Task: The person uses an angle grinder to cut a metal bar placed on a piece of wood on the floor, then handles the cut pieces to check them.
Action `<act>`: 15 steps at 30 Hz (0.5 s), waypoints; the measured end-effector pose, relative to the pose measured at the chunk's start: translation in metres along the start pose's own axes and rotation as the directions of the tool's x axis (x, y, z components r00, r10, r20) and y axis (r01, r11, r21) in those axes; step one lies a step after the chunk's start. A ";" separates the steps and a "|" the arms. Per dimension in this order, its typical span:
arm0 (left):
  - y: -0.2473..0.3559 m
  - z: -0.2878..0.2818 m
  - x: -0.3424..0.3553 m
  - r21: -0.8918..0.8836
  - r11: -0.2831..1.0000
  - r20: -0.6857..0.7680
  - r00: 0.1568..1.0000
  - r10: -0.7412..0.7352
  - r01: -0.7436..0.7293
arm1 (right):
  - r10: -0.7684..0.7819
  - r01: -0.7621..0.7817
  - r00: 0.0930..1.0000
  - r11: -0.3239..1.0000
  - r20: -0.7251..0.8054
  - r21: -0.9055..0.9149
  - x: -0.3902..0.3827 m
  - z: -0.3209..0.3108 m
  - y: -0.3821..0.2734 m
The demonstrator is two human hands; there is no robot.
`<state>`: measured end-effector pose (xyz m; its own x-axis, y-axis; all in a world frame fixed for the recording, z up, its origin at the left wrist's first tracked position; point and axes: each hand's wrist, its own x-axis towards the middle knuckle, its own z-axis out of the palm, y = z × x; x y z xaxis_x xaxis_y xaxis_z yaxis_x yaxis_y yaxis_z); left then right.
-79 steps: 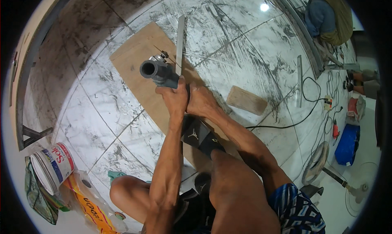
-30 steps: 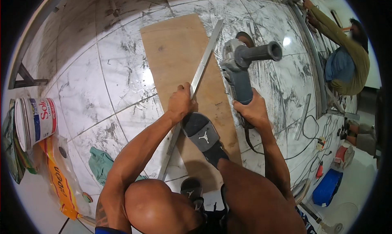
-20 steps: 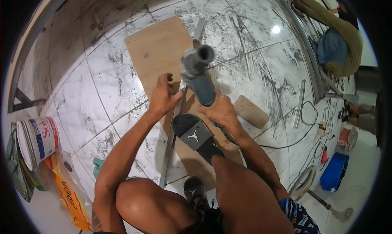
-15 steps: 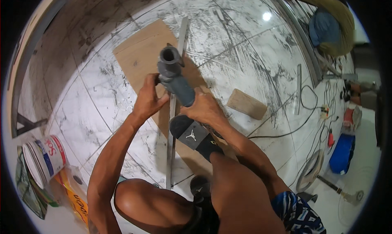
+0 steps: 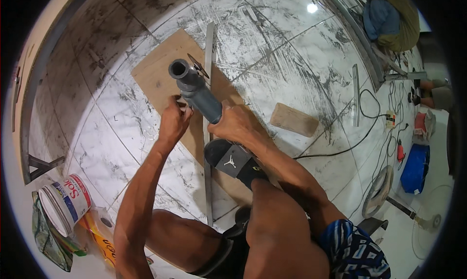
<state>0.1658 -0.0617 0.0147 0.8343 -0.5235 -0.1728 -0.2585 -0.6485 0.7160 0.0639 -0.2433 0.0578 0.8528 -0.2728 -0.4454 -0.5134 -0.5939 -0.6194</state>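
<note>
My right hand (image 5: 230, 122) is wrapped round the rear of a dark grey angle grinder (image 5: 205, 102), whose round hollow end points up and forward. A thin disc (image 5: 198, 66) shows nearly edge-on at the right of its head. Close by the grinder's left side, my left hand (image 5: 175, 119) has its fingers curled together; what they hold, if anything, is hidden. Below the tool, a long metal bar (image 5: 208, 50) lies lengthwise across a brown wooden board (image 5: 160, 65). My slippered foot (image 5: 233, 161) presses down beside the bar, over the board.
A wooden block (image 5: 294, 120) and a short metal strip (image 5: 356, 95) lie to the right on the smeared tile floor. A black cord (image 5: 335, 154) runs there. Left stands a white bucket (image 5: 65, 203); right lie a blue bag (image 5: 415, 169) and a fan (image 5: 379, 191). Another person (image 5: 389, 21) is far right.
The grinder has shifted left and turned, bringing its disc into view. My left hand has dropped from the tool's head to a place beside it. My right hand keeps its grip.
</note>
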 end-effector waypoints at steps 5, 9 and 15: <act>0.002 0.040 0.005 -0.513 0.753 0.244 0.911 -0.331 0.411 | -0.008 0.008 1.000 1.000 -0.028 0.012 0.007 0.009 0.009; 0.010 0.062 0.004 -0.626 0.632 0.225 0.881 -0.416 0.458 | -0.018 0.017 0.999 1.000 -0.047 -0.013 0.007 0.021 0.017; 0.034 0.084 -0.002 -0.329 0.838 -0.076 0.873 -0.482 0.435 | -0.039 0.047 0.995 0.994 0.086 -0.094 0.009 0.022 0.022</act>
<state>0.1146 -0.1292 -0.0168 0.8898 -0.1020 -0.4448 0.3060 -0.5897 0.7474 0.0581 -0.2422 0.0262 0.8608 -0.1828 -0.4749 -0.4611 -0.6750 -0.5760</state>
